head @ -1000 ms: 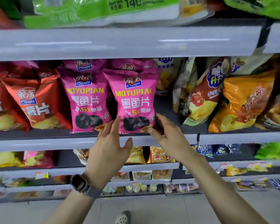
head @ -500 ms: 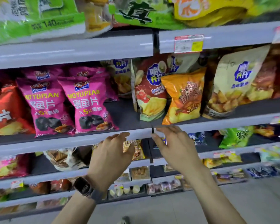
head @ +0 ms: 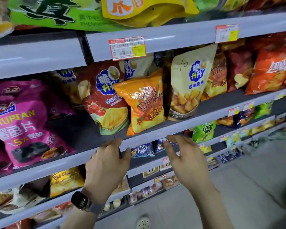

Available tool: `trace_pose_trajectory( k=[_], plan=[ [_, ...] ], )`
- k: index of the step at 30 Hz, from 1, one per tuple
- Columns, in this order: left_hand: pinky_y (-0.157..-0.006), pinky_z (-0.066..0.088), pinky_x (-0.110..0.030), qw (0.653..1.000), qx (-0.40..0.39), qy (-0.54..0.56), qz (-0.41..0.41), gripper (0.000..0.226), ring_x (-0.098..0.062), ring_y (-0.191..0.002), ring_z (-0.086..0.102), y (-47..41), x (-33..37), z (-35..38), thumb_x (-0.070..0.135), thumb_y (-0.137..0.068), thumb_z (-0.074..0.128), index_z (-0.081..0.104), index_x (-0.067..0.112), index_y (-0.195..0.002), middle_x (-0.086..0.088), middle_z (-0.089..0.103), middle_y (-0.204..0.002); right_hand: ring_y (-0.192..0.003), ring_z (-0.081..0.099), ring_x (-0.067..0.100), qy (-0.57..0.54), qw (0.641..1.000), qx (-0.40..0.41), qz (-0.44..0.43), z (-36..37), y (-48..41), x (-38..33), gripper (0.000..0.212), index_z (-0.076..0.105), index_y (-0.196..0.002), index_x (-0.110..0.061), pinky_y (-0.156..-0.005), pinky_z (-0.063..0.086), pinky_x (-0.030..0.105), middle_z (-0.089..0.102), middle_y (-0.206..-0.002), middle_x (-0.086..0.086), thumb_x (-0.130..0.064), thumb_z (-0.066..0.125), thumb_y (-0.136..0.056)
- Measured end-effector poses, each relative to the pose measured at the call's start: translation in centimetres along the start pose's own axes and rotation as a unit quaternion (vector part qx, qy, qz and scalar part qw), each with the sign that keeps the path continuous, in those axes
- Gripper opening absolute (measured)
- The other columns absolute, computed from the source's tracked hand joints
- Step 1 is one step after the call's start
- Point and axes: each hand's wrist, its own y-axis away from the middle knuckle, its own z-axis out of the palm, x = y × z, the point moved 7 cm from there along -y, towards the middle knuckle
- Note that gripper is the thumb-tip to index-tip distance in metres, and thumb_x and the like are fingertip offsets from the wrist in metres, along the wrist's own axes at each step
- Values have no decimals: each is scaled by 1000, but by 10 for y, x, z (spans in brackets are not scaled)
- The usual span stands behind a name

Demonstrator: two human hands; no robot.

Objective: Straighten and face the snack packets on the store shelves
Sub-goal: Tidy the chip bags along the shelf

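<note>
An orange chip packet point(head: 145, 103) leans at the front of the middle shelf point(head: 155, 134), tilted left over a red-and-yellow packet point(head: 104, 103). A cream packet point(head: 188, 86) stands upright to its right. Pink Moyupian packets point(head: 23, 126) stand at the left. My left hand point(head: 107, 164) hovers just below the shelf's front edge, under the red-and-yellow packet, fingers apart and empty. My right hand point(head: 185, 159) is held below the edge under the orange and cream packets, fingers spread, holding nothing.
The shelf above point(head: 172, 38) carries price tags point(head: 127, 47) and green and yellow bags point(head: 144, 9). Red packets point(head: 269, 68) fill the right of the middle shelf. Lower shelves hold small packets, including a green onion-rings bag point(head: 203, 131). The grey floor point(head: 238, 195) lies at the lower right.
The view has shifted right along the shelf. Both hands left the pink packets and now sit below the shelf edge under the orange packet.
</note>
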Motion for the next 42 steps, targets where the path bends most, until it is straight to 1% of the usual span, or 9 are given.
trace_pose_trajectory(
  k=[4,10,16,21,28,31,34,39,42],
  plan=[
    [-72,53,-44,999,-5,31,8,53,-41,-96,67,-34,4,18,43,-99,61,52,22,-147,-13,71,-111,-112,63,16,-41,998,18,45,2,-14,26,34,70,-122,-28,-90,54,39,70,-120,-9,-48,55,-99],
    [-97,54,-49,994,-3,110,-22,87,-37,-130,59,-75,12,36,54,-95,63,24,22,-166,-5,49,-159,-113,63,14,-89,992,53,70,-2,-61,49,48,65,-134,-24,-93,53,36,68,-128,-6,-53,52,-98],
    [-97,55,-54,982,16,186,-34,84,-32,-127,60,-97,22,51,56,-87,73,31,31,-157,3,59,-145,-108,59,-4,-191,967,153,72,-37,-112,78,43,57,-136,-27,-90,43,14,66,-123,-10,-32,72,-95],
    [-77,46,-36,968,44,234,-76,59,-23,-96,64,-107,32,63,49,-86,78,48,28,-132,8,68,-115,-140,44,0,-295,950,45,98,-41,-159,121,85,34,-153,-41,-117,40,40,47,-148,-29,-44,83,-83],
    [-90,60,-44,944,106,279,-137,72,-5,-103,73,-106,40,75,64,-75,80,54,32,-135,22,76,-112,-134,46,-10,-365,928,-76,17,-48,-212,136,103,29,-158,-35,-113,41,28,53,-142,-30,-36,87,-73],
    [-88,58,-35,936,142,283,-155,61,6,-98,71,-97,47,77,51,-80,87,58,30,-130,31,74,-107,-123,53,-15,-377,920,-110,-6,-48,-225,142,99,32,-157,-29,-99,46,12,57,-127,-42,-21,88,-76],
    [-79,52,-23,929,183,281,-156,51,13,-92,68,-85,55,69,33,-85,83,58,25,-129,39,71,-100,-121,60,-7,-375,916,-141,-18,-47,-232,145,94,36,-154,-29,-102,51,22,62,-132,-26,-15,89,-78],
    [-86,59,-41,903,262,292,-176,53,-9,-99,74,-50,43,49,41,-83,87,60,28,-127,18,77,-108,-121,65,7,-343,919,-187,-51,-37,-239,146,66,58,-135,-27,-108,50,42,71,-126,-15,-19,90,-78],
    [-84,62,-44,893,288,292,-185,55,-12,-97,75,-22,34,41,44,-82,88,61,27,-127,15,77,-108,-114,69,5,-356,910,-206,-54,-26,-237,133,59,62,-129,-21,-105,54,39,75,-117,-14,-13,89,-77]
  ],
)
